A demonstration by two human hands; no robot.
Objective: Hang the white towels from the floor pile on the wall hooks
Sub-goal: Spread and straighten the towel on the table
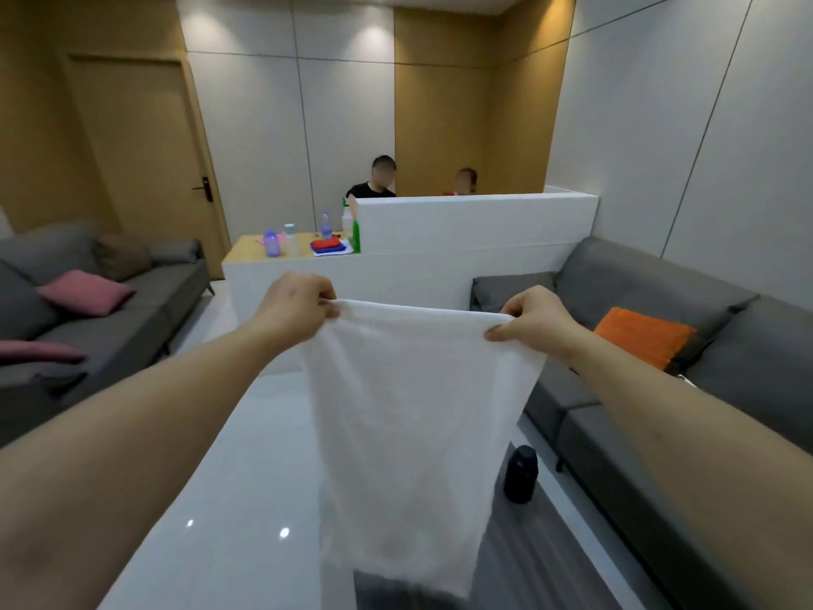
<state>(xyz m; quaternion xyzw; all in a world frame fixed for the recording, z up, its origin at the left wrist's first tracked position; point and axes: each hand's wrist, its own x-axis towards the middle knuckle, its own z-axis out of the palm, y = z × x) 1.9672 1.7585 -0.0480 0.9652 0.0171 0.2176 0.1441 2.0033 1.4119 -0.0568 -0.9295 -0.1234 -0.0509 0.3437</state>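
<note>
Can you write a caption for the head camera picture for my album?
Left hand and right hand hold a white towel up by its top corners.

A plain white towel (409, 429) hangs spread out in mid-air, its top edge stretched level with both upper corners held up; the cloth narrows downward, its lower hem loose and slightly ragged above the floor

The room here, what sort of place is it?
Probably a lounge or reception room: grey sofas line both sides, a white counter stands across the back, and a wooden door is at the left.
</note>
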